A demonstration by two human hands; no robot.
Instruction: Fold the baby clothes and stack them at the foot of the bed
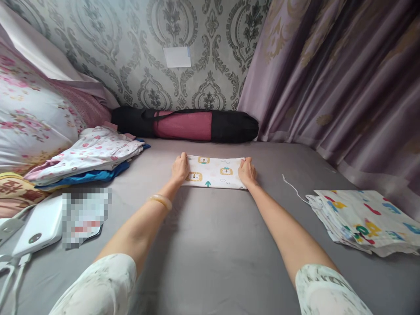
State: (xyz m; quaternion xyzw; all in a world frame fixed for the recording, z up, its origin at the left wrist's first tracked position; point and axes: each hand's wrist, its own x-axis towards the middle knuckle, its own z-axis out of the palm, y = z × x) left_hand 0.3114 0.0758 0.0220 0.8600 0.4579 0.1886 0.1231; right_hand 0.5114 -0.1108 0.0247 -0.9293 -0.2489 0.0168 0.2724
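Note:
A white cloth (pixel 215 173) printed with yellow lion faces and green arrows is folded into a flat rectangle over the grey bed sheet (pixel 210 245). My left hand (pixel 180 167) pinches its left end, fingers closed on the edge. At the opposite end, my right hand (pixel 247 170) grips the cloth the same way. Between both hands the cloth is stretched fairly straight. Whether it touches the sheet all along is hard to tell. A pale bangle (pixel 160 201) circles my left wrist.
Folded colourful cloths (pixel 370 218) lie stacked at right, near a white string (pixel 295 188). Folded clothes (pixel 95 151) and a floral pillow (pixel 33 105) are at left. Closer sit a white power bank (pixel 41 223) with cables and a blurred-out device (pixel 87 218). A black-and-red bag (pixel 183 124) lies along the wall.

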